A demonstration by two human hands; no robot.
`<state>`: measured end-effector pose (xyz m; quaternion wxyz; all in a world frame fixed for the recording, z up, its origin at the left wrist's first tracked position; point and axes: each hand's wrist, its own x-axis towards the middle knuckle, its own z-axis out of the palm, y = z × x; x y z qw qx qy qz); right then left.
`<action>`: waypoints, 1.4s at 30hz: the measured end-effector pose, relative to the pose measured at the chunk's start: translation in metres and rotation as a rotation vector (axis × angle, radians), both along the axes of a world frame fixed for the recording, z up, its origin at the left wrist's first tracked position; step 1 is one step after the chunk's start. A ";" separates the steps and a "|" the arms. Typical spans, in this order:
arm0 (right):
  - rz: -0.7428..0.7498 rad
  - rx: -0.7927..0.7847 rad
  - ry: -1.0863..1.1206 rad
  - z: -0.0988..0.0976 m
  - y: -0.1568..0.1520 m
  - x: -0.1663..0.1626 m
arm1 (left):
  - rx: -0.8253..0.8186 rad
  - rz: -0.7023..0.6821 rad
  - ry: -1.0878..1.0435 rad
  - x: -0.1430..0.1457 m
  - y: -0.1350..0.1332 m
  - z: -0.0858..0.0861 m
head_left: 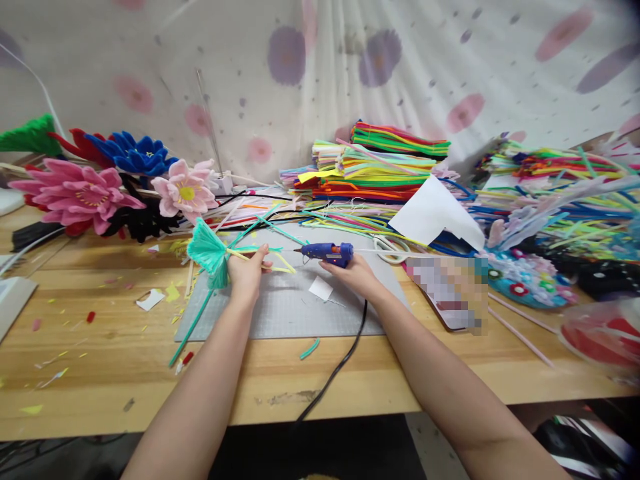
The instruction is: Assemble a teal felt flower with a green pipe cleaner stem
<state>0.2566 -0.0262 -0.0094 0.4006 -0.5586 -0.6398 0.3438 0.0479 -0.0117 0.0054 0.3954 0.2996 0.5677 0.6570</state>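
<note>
Over the mat (290,317), teal flower (207,252) in closed left hand (247,272) and glue gun (326,254) in curled right hand (357,274) are best steadied.

We have a wooden table (280,380) before us, with a grey cutting mat (280,323) lying on it below our left fingers (262,253) and right fingers (329,267). Nearer to us than the fingers lies a short teal piece (310,349). Left of our left fingers rest a white paper scrap (153,301) and a red scrap (91,317); right of our right fingers, a pale pink stem (520,335).
</note>
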 end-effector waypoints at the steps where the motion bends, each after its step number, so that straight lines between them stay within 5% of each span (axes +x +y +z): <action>1: 0.003 -0.002 0.007 -0.001 0.000 -0.001 | 0.002 -0.004 0.005 0.000 0.000 -0.001; 42: 0.003 -0.052 -0.093 -0.003 0.001 -0.006 | -0.051 -0.010 0.067 0.000 0.002 -0.012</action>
